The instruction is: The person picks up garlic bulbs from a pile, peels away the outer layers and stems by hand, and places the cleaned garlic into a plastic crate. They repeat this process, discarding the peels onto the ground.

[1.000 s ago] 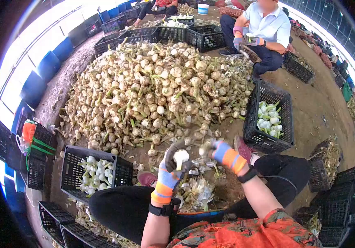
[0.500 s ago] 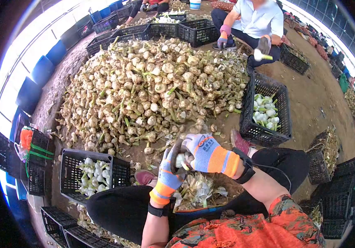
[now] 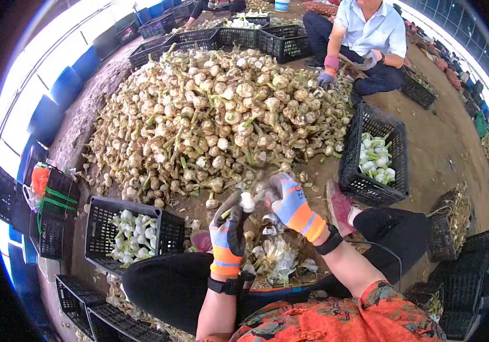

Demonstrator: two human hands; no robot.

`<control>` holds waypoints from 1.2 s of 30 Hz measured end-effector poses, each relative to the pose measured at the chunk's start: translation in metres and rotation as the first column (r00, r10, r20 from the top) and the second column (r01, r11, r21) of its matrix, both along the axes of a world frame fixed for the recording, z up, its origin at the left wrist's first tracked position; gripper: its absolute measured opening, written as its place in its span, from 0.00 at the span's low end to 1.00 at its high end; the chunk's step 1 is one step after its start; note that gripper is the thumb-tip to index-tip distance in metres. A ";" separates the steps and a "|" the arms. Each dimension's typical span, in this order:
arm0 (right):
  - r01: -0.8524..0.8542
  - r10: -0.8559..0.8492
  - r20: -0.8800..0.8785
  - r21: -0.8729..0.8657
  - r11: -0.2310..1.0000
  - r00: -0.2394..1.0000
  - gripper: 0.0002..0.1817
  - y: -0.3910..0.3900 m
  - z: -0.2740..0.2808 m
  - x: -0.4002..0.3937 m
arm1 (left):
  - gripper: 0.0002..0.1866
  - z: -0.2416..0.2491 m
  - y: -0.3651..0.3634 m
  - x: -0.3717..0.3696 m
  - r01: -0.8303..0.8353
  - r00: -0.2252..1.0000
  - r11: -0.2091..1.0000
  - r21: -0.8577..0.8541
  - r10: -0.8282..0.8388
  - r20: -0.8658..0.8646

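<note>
A peeled white garlic bulb [image 3: 247, 201] with a short green stem sits in the closed fingers of my left hand [image 3: 228, 231]. Just right of the bulb is my right hand [image 3: 293, 200], its fingers bent together and blurred at the tips; whatever they pinch is hidden. Both hands wear blue and orange gloves with dark palms. Below them lies a heap of garlic skins and stalks [image 3: 275, 256] between my legs. Beyond my hands rises a large pile of unpeeled garlic [image 3: 216, 119].
Black crates of white garlic stand on my left [image 3: 164, 233] and right [image 3: 376, 191]. Across the pile sits a co-worker [image 3: 369, 40], one gloved hand at its edge. Other black crates [image 3: 284, 45] line the far side, and a crate of trimmings [image 3: 449, 222] is at right.
My hands have drawn apart, leaving the bulb in my left hand and uncovered. The co-worker's hand has come down to the pile, and the garlic seen by the other hand is no longer visible.
</note>
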State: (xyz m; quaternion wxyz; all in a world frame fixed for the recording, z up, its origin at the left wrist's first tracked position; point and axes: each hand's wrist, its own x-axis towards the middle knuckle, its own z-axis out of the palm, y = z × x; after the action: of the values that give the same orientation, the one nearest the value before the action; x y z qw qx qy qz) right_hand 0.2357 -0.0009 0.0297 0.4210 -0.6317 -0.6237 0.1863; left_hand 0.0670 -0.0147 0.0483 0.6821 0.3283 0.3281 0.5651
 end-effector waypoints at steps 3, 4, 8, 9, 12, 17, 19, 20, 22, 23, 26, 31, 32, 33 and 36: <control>0.049 -0.054 -0.122 -0.043 0.998 0.991 0.18 0.000 -0.024 -0.003 | 0.16 -0.009 0.001 0.001 0.037 0.986 0.993 -0.113 -0.018 0.167; 0.064 -0.073 -0.179 -0.053 0.997 0.981 0.18 -0.001 -0.030 -0.005 | 0.16 -0.013 0.002 -0.002 0.061 0.987 0.994 -0.093 -0.047 0.155; 0.103 -0.187 -0.491 -0.193 0.976 0.851 0.16 0.002 -0.052 -0.001 | 0.16 -0.028 0.005 -0.013 0.037 0.930 0.999 0.013 -0.039 0.365; 0.165 -0.243 -0.542 -0.189 0.968 0.805 0.10 0.001 -0.057 0.003 | 0.16 -0.030 0.007 -0.016 0.033 0.932 0.999 0.012 -0.035 0.361; -0.175 0.051 -0.228 -0.564 0.807 0.972 0.08 0.005 -0.072 0.025 | 0.16 -0.033 0.013 -0.027 -0.018 0.910 1.000 -0.014 0.022 0.415; -0.173 0.388 0.162 -0.697 0.696 0.907 0.17 -0.011 -0.135 0.000 | 0.22 -0.065 0.053 -0.126 0.162 0.372 0.949 0.270 -0.312 0.874; -0.120 0.369 0.263 -0.648 0.752 0.891 0.18 -0.013 -0.161 -0.030 | 0.24 -0.016 0.042 -0.128 -0.450 0.622 0.866 -0.218 0.480 0.619; -0.215 0.488 0.287 -0.639 0.739 0.824 0.20 -0.014 -0.174 -0.043 | 0.20 -0.011 0.041 -0.130 -0.493 0.629 0.828 -0.265 0.550 0.549; -0.264 0.608 0.250 -0.731 0.629 0.754 0.21 -0.015 -0.193 -0.067 | 0.19 -0.024 0.034 -0.128 -0.428 0.733 0.892 -0.145 0.436 0.522; -0.272 0.684 0.293 -0.760 0.591 0.667 0.20 -0.015 -0.204 -0.075 | 0.18 -0.035 0.030 -0.125 -0.336 0.823 0.941 -0.037 0.313 0.474; -0.257 0.599 0.226 -0.748 0.612 0.768 0.20 -0.004 -0.220 -0.083 | 0.17 -0.046 0.021 -0.098 -0.417 0.880 0.893 -0.169 0.443 0.172; -0.591 -0.394 -0.834 -0.552 0.589 0.387 0.19 0.014 -0.180 -0.038 | 0.27 -0.099 0.030 -0.079 -0.149 0.914 0.989 0.020 0.145 -0.379; -0.695 -0.212 -0.939 -0.342 0.632 0.269 0.19 0.013 -0.160 -0.029 | 0.27 -0.116 0.029 -0.071 -0.091 0.940 0.994 0.053 0.103 -0.324; -0.769 -0.021 -0.991 -0.113 0.629 0.129 0.18 0.009 -0.110 -0.030 | 0.27 -0.117 0.029 -0.058 -0.034 0.961 0.995 0.091 0.057 -0.271; -0.760 0.130 -0.971 -0.070 0.646 0.200 0.17 0.008 -0.051 -0.028 | 0.28 -0.064 0.027 -0.039 0.173 0.956 0.985 0.001 -0.168 -0.242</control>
State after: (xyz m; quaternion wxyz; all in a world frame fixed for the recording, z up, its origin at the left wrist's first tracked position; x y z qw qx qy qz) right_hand 0.2077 0.0066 -0.0217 0.4094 -0.2796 -0.3588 0.7909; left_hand 0.0278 0.0121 -0.0161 0.6798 0.4290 0.3727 0.4636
